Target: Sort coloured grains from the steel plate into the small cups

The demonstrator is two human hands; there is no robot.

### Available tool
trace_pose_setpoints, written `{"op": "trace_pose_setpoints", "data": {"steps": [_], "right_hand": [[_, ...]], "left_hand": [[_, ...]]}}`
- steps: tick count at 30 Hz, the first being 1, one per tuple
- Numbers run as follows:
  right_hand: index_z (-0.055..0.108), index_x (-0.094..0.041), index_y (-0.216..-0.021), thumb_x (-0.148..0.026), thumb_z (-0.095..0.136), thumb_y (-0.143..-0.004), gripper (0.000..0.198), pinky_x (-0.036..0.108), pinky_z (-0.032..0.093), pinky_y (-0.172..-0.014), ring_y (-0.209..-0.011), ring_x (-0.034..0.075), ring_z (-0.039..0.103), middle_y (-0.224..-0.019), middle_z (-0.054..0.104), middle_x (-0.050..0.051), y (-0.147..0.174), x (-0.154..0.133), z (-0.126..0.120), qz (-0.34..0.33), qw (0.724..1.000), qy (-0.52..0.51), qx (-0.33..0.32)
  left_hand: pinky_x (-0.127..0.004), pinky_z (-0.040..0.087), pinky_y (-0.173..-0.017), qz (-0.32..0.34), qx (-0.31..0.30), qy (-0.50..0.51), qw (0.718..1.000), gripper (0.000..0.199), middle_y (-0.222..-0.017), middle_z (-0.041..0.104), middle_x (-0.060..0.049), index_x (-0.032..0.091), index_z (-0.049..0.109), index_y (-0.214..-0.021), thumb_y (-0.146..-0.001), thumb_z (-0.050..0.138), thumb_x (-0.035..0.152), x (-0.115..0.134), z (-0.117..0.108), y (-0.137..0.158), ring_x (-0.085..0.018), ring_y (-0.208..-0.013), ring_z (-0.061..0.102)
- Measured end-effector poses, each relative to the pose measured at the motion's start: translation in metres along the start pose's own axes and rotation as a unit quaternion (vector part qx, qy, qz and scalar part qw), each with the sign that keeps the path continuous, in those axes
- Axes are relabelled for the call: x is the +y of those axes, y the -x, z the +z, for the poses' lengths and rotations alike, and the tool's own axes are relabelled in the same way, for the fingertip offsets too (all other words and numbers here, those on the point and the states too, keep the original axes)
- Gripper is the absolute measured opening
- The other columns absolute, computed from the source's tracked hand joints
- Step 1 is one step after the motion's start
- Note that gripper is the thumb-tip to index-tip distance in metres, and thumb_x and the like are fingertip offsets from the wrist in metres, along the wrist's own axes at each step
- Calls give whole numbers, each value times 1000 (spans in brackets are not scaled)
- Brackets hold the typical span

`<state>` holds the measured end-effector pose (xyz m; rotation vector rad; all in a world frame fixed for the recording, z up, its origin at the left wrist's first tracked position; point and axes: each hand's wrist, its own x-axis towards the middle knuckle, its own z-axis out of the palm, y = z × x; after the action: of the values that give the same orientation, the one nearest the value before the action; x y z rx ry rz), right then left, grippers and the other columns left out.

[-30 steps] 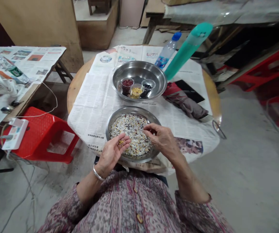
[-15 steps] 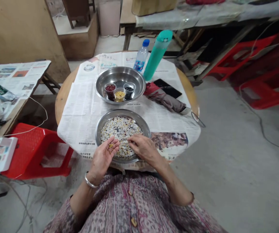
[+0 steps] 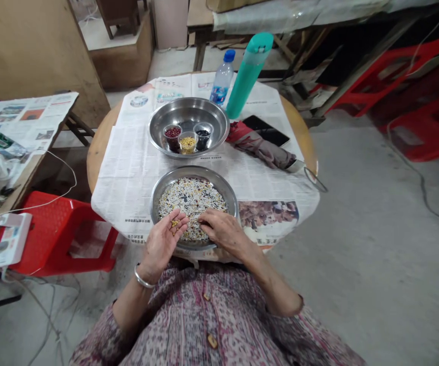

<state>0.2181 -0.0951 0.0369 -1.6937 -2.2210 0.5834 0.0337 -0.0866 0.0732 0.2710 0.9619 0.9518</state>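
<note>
My left hand (image 3: 165, 241) is turned palm up and lightly cupped over the near left rim of a steel basin. A few yellow beans (image 3: 175, 223) lie on its fingers. My right hand (image 3: 225, 230) reaches over the basin's right side, fingertips pinched together just above the grain; what is between them is too small to see. White rice mixed with yellow, dark red and black beans (image 3: 192, 201) covers the bottom of this basin (image 3: 232, 195). Behind it, a larger steel basin (image 3: 158, 141) holds small clear cups of red beans (image 3: 172, 133), yellow beans (image 3: 187, 144) and black beans (image 3: 203, 134).
Newspaper (image 3: 118, 173) covers the round table. A clear bottle (image 3: 222, 81), a teal bottle (image 3: 247, 79), a folded umbrella (image 3: 263, 146) and a dark phone (image 3: 268, 131) stand or lie at the back right. A red stool (image 3: 55, 239) with a power strip (image 3: 13, 239) is at left.
The view has shifted slightly, so the table appears higher. My left hand stays palm up with the yellow beans. My right hand keeps pinching over the grain, barely moved.
</note>
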Motion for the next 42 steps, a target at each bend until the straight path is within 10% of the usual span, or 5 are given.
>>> {"op": "trace_pose_setpoints", "data": {"steps": [12, 23, 42], "right_hand": [[67, -19, -90, -16, 54, -91, 14, 27, 43, -76, -88, 18, 63, -92, 69, 5, -1, -4, -6, 22, 1000, -4, 3], [72, -21, -95, -25, 56, -91, 17, 27, 49, -73, -80, 14, 65, -90, 73, 4, -17, -28, -26, -19, 961, -251, 111], [67, -18, -89, -18, 47, -95, 20, 26, 42, -77, -88, 17, 63, -91, 70, 6, -10, -9, 0, -10, 999, 44, -3]], "left_hand": [[-35, 48, -103, -6, 8, 0, 1000, 22, -106, 71, -12, 9, 70, -104, -93, 56, 22, 0, 1, 0, -18, -97, 68], [-37, 48, -105, -6, -1, -6, 1000, 25, -112, 71, -15, 8, 69, -108, -93, 55, 21, 0, -1, 0, -22, -106, 67], [-35, 49, -101, -11, 1, 15, 1000, 23, -107, 71, -14, 6, 69, -106, -94, 54, 20, 1, -1, -1, -19, -97, 69]]}}
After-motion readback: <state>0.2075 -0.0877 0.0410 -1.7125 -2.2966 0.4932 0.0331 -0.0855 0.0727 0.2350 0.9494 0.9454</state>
